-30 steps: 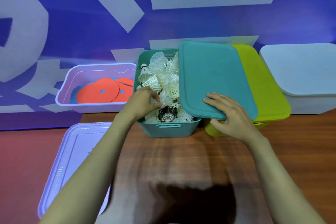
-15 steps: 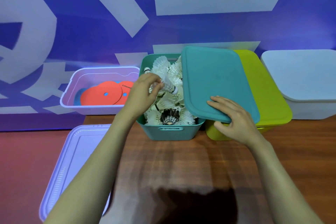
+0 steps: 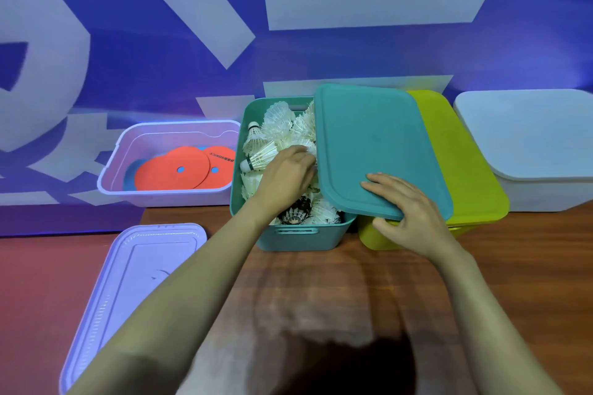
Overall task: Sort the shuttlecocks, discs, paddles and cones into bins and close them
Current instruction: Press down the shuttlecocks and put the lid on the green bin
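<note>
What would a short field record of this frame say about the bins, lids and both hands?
teal bin: open on its left side, full of shuttlecocks
teal lid: askew, covering the bin's right side and overlapping the green bin's lid
left hand: in among the shuttlecocks; grip unclear
right hand: holds the teal lid's near edge, fingers on top
lilac bin: uncovered, orange discs inside
lilac lid: lying flat, front left
white bin: lid on

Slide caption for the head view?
Left hand among shuttlecocks in teal bin; right hand holds the lid partly over it.
</note>
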The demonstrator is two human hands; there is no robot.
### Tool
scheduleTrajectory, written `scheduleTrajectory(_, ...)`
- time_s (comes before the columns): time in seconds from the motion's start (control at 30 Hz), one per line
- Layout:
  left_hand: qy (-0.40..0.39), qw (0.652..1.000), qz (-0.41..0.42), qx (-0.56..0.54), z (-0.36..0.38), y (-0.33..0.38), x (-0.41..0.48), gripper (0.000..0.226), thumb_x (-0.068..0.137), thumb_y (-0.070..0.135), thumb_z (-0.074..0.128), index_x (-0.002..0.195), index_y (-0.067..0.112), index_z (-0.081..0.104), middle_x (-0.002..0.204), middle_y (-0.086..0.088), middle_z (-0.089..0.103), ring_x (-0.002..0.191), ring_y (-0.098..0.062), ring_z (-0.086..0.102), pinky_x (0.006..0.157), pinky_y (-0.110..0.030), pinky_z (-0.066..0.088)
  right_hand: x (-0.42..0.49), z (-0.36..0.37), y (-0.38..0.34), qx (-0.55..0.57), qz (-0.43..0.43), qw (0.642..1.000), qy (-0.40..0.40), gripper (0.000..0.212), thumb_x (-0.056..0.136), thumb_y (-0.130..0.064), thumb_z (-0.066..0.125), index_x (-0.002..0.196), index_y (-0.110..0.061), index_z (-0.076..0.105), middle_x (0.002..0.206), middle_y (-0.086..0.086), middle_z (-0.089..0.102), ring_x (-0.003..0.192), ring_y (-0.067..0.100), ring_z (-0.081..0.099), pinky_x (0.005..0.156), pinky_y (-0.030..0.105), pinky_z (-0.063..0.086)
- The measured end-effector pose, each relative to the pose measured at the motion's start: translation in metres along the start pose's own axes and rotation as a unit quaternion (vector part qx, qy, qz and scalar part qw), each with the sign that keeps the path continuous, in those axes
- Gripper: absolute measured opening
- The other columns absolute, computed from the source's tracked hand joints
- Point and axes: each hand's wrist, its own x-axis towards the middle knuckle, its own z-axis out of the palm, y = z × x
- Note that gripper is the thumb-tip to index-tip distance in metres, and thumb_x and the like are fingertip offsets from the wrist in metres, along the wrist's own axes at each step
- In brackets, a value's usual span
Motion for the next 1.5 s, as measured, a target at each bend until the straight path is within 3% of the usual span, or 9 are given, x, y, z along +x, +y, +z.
scheduleTrajectory(0.17, -0.020, 0.995, 0.088, -0.028, 0.017, -0.005, -0.011, 0.025, 0.087, 0.020, 0.051, 0.099, 0.005, 0.067, 0.127, -0.018, 0.051, 0.128, -0.033, 0.040, 0.105, -0.038, 0.038, -0.001, -0.004, 0.004, 0.014, 0.007, 1.000, 0.014, 0.056, 0.068, -0.033, 0.050, 0.122, -0.023, 0.061, 0.132, -0.007, 0.056, 0.123, 0.010, 0.049, 0.105, 0.032, 0.039)
scheduleTrajectory(0.33, -0.104, 0.990, 0.043, -0.081, 0.015, -0.005, -0.018, 0.046, 0.095, 0.045, 0.042, 0.127, 0.015, 0.055, 0.152, -0.010, 0.022, 0.122, -0.028, 0.048, 0.098, -0.038, 0.044, -0.002, -0.004, 0.004, 0.015, 0.008, 1.000, 0.011, 0.057, 0.068, -0.034, 0.051, 0.123, -0.023, 0.061, 0.132, -0.007, 0.056, 0.123, 0.011, 0.050, 0.104, 0.037, 0.041)
scheduleTrajectory(0.4, -0.097, 0.990, 0.073, -0.070, 0.008, 0.000, -0.016, 0.052, 0.098, 0.044, 0.027, 0.140, 0.016, 0.039, 0.153, -0.010, 0.026, 0.131, -0.029, 0.041, 0.106, -0.038, 0.036, -0.002, -0.004, 0.004, 0.020, 0.010, 1.000, 0.011, 0.057, 0.068, -0.034, 0.051, 0.123, -0.023, 0.061, 0.132, -0.007, 0.055, 0.123, 0.011, 0.049, 0.104, 0.038, 0.042)
scheduleTrajectory(0.5, -0.093, 0.982, 0.014, -0.163, 0.008, 0.004, -0.018, 0.038, 0.097, 0.021, 0.043, 0.129, 0.011, 0.027, 0.149, -0.010, 0.032, 0.128, -0.029, 0.045, 0.097, -0.041, 0.043, -0.001, -0.005, 0.005, 0.030, 0.015, 0.999, 0.014, 0.058, 0.067, -0.034, 0.052, 0.123, -0.024, 0.061, 0.132, -0.008, 0.055, 0.123, 0.011, 0.050, 0.103, 0.039, 0.043)
scheduleTrajectory(0.6, -0.102, 0.959, -0.036, -0.260, 0.012, 0.000, -0.022, 0.065, 0.091, 0.012, 0.057, 0.141, 0.016, 0.015, 0.156, -0.003, 0.019, 0.135, -0.017, 0.040, 0.102, -0.039, 0.042, -0.001, -0.004, 0.006, 0.027, 0.015, 0.999, 0.010, 0.058, 0.067, -0.035, 0.053, 0.123, -0.024, 0.061, 0.132, -0.008, 0.055, 0.123, 0.011, 0.050, 0.103, 0.041, 0.043)
scheduleTrajectory(0.8, -0.189, 0.968, 0.079, -0.147, 0.022, -0.008, -0.024, 0.049, 0.098, 0.027, 0.048, 0.144, 0.018, 0.036, 0.155, 0.000, 0.025, 0.144, -0.016, 0.019, 0.117, -0.038, 0.022, 0.001, -0.002, 0.004, 0.034, 0.009, 0.999, 0.014, 0.057, 0.068, -0.034, 0.053, 0.123, -0.023, 0.061, 0.131, -0.007, 0.056, 0.124, 0.012, 0.050, 0.104, 0.039, 0.041)
scheduleTrajectory(0.97, -0.185, 0.956, 0.075, -0.216, -0.001, -0.012, -0.023, 0.036, 0.092, 0.013, 0.057, 0.128, 0.016, 0.058, 0.144, 0.004, 0.045, 0.131, -0.010, 0.042, 0.106, -0.024, 0.035, 0.001, 0.002, 0.004, 0.025, 0.003, 1.000, 0.013, 0.057, 0.067, -0.033, 0.052, 0.122, -0.022, 0.062, 0.131, -0.007, 0.056, 0.124, 0.010, 0.049, 0.105, 0.036, 0.040)
scheduleTrajectory(1.3, -0.300, 0.948, 0.016, -0.104, 0.016, 0.012, -0.012, 0.046, 0.098, 0.011, 0.042, 0.144, 0.020, 0.037, 0.154, 0.000, 0.026, 0.134, -0.020, 0.035, 0.103, -0.023, 0.028, 0.000, 0.002, 0.001, 0.025, 0.010, 1.000, 0.007, 0.057, 0.067, -0.033, 0.053, 0.122, -0.022, 0.062, 0.131, -0.008, 0.056, 0.125, 0.010, 0.048, 0.105, 0.037, 0.041)
scheduleTrajectory(1.5, -0.273, 0.931, -0.016, -0.243, -0.005, -0.001, -0.011, 0.049, 0.090, 0.026, 0.063, 0.136, 0.021, 0.049, 0.147, 0.003, 0.039, 0.136, -0.011, 0.032, 0.106, -0.016, 0.024, 0.001, 0.000, -0.006, 0.042, 0.015, 0.999, 0.009, 0.055, 0.069, -0.035, 0.051, 0.122, -0.025, 0.062, 0.131, -0.011, 0.055, 0.126, 0.008, 0.047, 0.106, 0.036, 0.040)
